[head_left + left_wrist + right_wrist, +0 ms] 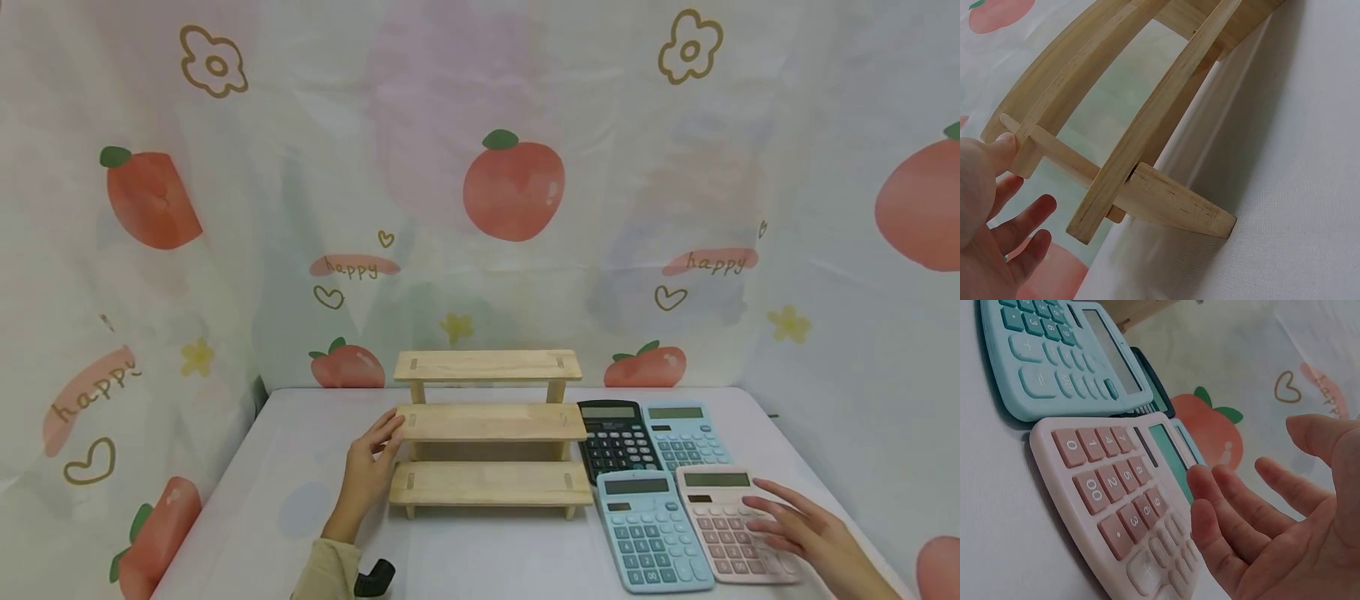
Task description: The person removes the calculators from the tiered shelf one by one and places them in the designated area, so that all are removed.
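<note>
A three-tier wooden display stand [491, 422] is upright on the white table. My left hand [373, 462] pinches the left end of its middle board with the thumb and nearest finger. In the left wrist view the other fingers of that hand [988, 219] spread beside the board ends. Over the right edge of a pink calculator [731, 533] hovers my right hand [806, 529], its fingers loosely spread and holding nothing. A blue calculator [652, 533] lies left of the pink one. Behind them lie a black calculator [617, 437] and another blue calculator [686, 433].
A small black curved object [375, 577] lies by the left sleeve [326, 571] near the front edge. Cloth printed with fruit and flowers [513, 192] hangs behind the table [315, 433] and along both sides. The black calculator lies close to the stand's right end.
</note>
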The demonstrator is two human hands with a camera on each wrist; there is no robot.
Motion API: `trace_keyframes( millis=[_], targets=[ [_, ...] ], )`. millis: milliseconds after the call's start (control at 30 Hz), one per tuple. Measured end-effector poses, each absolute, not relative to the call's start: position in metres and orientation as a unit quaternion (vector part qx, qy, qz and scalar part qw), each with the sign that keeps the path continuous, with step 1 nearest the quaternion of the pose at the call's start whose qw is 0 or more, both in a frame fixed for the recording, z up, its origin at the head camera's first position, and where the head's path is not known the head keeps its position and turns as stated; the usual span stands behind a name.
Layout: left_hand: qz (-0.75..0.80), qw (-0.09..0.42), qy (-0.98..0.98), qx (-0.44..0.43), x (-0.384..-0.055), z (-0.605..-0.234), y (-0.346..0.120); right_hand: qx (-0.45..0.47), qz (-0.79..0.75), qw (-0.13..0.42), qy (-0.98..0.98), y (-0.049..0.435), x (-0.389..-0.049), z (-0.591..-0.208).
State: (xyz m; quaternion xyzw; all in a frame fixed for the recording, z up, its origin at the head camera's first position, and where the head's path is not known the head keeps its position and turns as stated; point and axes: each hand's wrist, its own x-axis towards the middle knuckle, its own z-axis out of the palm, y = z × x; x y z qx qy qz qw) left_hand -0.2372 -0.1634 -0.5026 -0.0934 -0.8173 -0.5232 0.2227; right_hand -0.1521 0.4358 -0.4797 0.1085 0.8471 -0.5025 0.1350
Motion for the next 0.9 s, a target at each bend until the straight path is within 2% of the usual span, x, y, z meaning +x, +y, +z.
trace_keyframes(
  millis=[167, 433, 900],
  targets=[
    [-0.527, 0.224, -0.814, -0.095, -0.241, -0.509, -0.166, 0.098, -0.521, 0.101, 0.842, 0.424, -0.152, -0.482],
    [-0.522, 0.235, -0.813, -0.104, -0.243, -0.513, -0.166, 0.097, -0.528, 0.106, 0.837, 0.406, -0.157, -0.479],
    [-0.523, 0.244, -0.809, -0.110, -0.243, -0.512, -0.165, 0.039, -0.575, 0.046, 0.816, 0.368, -0.165, -0.480]
  ],
)
